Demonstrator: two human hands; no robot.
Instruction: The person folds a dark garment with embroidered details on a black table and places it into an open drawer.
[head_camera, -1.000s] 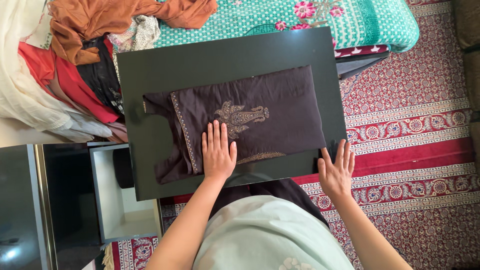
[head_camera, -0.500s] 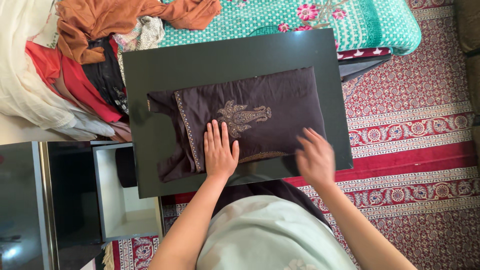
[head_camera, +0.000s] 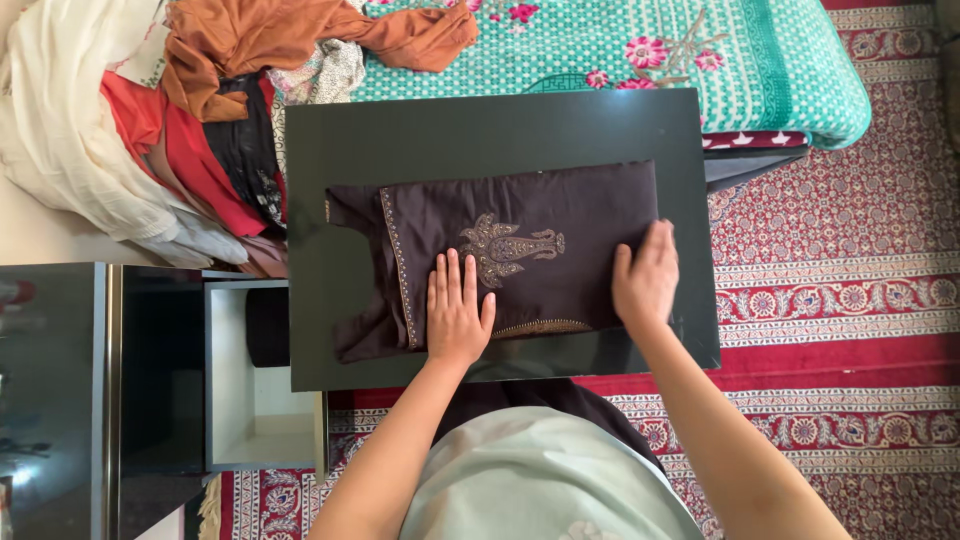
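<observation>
The right hand (head_camera: 646, 280) had come in from the surface's (head_camera: 500, 130) near right corner onto the dark embroidered garment (head_camera: 520, 250), fingers flat together at its right end. The left hand (head_camera: 458, 315) stayed spread, pressing its near edge. Bare surface remained along the far edge.

Matt dark-brown cloth garment (head_camera: 520, 250) w/ metallic-thread embroidery, on smooth glossy black board (head_camera: 500, 130); woven patterned carpet (head_camera: 850, 300).

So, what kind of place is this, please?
Probably a room in a home, perhaps a bedroom. A teal flowered bedspread covers a bed or mattress, a red patterned carpet lies on the floor, and loose clothes are piled beside the dark table.
</observation>
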